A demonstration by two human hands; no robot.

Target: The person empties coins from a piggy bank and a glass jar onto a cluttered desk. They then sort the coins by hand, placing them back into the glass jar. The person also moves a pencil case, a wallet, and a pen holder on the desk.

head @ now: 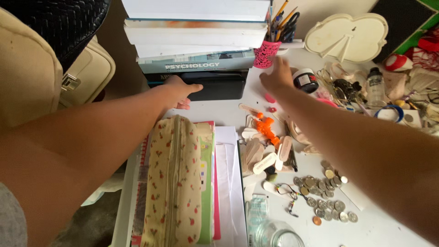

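Head view: the left hand point(179, 91) gripped the black case point(215, 85) under heavy books point(196, 32) at the desk's point(228, 114) far edge; rigid, best held by its ends. The right hand point(277, 75) hovered open.

A cream pencil case point(171, 183) with red cherry print, a pink cutout cup point(265, 54), orange pegs point(266, 127), silver coins point(324, 192).

Books point(196, 27) on box point(215, 85); coins point(324, 192) right.
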